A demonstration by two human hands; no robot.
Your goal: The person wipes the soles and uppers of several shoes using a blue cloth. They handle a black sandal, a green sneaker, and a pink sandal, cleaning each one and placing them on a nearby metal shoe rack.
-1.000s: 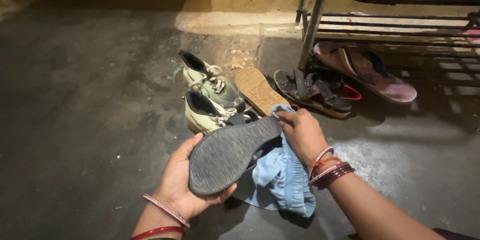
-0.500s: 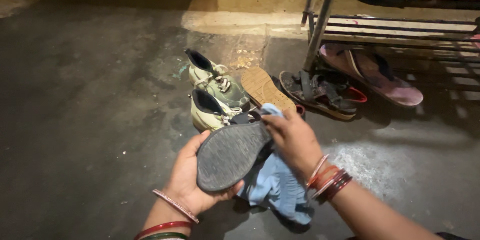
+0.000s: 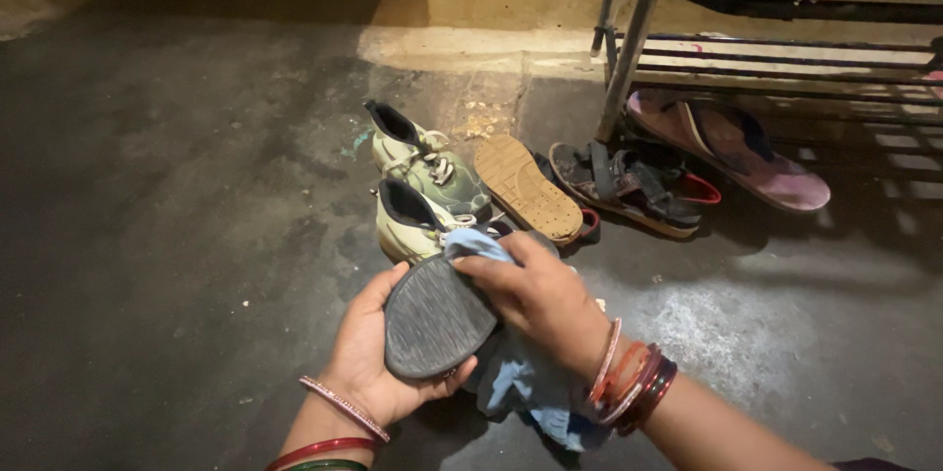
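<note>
My left hand (image 3: 368,353) holds a dark sandal (image 3: 432,319) with its ridged grey sole turned up toward me. My right hand (image 3: 535,299) presses a light blue cloth (image 3: 521,378) against the far half of that sole, covering it. The cloth bunches under my right palm and hangs down below the sandal. Bangles ring both wrists.
On the dark concrete floor just beyond lie a pair of pale green lace-up shoes (image 3: 422,181), a tan-soled sandal (image 3: 527,186) upside down, a dark strappy sandal (image 3: 629,186) and a pink flip-flop (image 3: 732,147). A metal shoe rack (image 3: 776,49) stands at the back right.
My right hand has slid the blue cloth from the sandal's far tip down over its sole toward me. The sandal has tipped closer, so less of the sole shows.
</note>
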